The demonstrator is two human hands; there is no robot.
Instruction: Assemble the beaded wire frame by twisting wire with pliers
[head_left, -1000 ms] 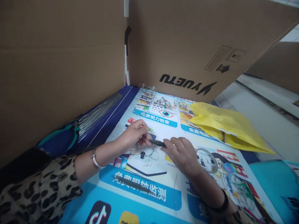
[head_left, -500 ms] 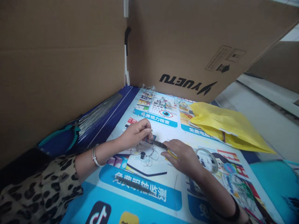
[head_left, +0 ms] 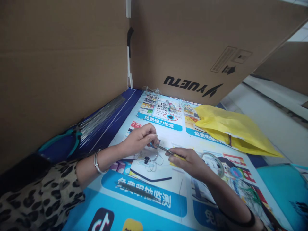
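Observation:
In the middle of the head view my left hand (head_left: 143, 138) pinches the end of a thin wire piece (head_left: 150, 158) that hangs in loops below the fingers. My right hand (head_left: 186, 162) is closed around the yellow handle of a pair of pliers (head_left: 166, 149). The dark jaws point left and reach my left fingertips. Whether they grip the wire is too small to tell. A dark slim tool (head_left: 141, 191) lies on the printed sheet nearer to me.
Tall cardboard panels (head_left: 192, 41) stand at the left and back. A bundle of straight wires (head_left: 102, 120) and teal-handled pliers (head_left: 60, 144) lie left. Wire tangles (head_left: 172, 106) sit at the back. On the right are a yellow bag (head_left: 233, 128), a wire coil (head_left: 220, 166) and a teal pouch (head_left: 286, 189).
The pliers have turned in my right hand, which now lies flatter and a little lower. My left hand stays almost in place, and the view has shifted slightly.

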